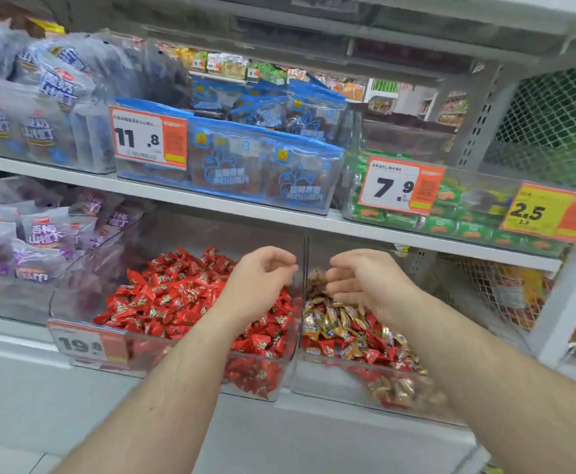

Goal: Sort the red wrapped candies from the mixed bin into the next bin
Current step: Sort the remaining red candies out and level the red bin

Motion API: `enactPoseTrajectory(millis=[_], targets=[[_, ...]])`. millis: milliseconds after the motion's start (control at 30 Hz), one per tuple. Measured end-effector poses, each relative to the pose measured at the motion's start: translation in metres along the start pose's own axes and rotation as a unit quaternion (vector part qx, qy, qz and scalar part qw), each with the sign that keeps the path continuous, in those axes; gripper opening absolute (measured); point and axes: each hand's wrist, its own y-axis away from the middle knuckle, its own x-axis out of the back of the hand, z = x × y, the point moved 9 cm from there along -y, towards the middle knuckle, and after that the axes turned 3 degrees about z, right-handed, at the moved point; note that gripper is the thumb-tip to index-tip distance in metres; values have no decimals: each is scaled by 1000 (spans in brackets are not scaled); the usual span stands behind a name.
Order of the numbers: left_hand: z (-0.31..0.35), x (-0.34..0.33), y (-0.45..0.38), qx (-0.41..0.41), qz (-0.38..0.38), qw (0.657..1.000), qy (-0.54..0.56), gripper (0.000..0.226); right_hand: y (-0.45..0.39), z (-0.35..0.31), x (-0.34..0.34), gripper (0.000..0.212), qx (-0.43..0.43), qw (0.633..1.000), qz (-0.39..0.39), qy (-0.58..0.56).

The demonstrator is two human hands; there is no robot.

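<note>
Red candies (177, 295) heaped (axes mixed) below left hand (259, 285).

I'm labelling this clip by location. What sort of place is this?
Most likely a shop's snack aisle: white metal shelving, orange-and-white price tags, and clear plastic bins of red wrapped candies.

We see bright, even store light, seemingly from overhead; shadows soft and faint. We note pale glare on clear bin fronts (331, 381) and blue snack bags (262, 172). Whole frame slightly soft; motion blur smears forearms near lower corners. Wide-angle bend tilts shelf edge (279, 217) and right upright (566, 295). Far aisle out of focus.
</note>
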Motion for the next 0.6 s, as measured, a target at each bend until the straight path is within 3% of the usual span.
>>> enactPoseTrajectory(millis=[133,267,367,500,600], targets=[[19,-60,10,-29,-71,997,-16,25,-2,38,33,10,4,975,-56,214],[0,-118,14,45,-134,990,-16,19,-13,69,16,29,89,851,-151,495],[-21,-133,11,96,-111,988,-46,18,-29,85,1,35,120,796,-161,571],[-37,-132,4,150,-49,987,-20,24,-44,102,-2,11,85,733,-201,644],[-49,-137,2,171,-58,982,-52,24,-60,134,-3,79,12,698,-265,665]])
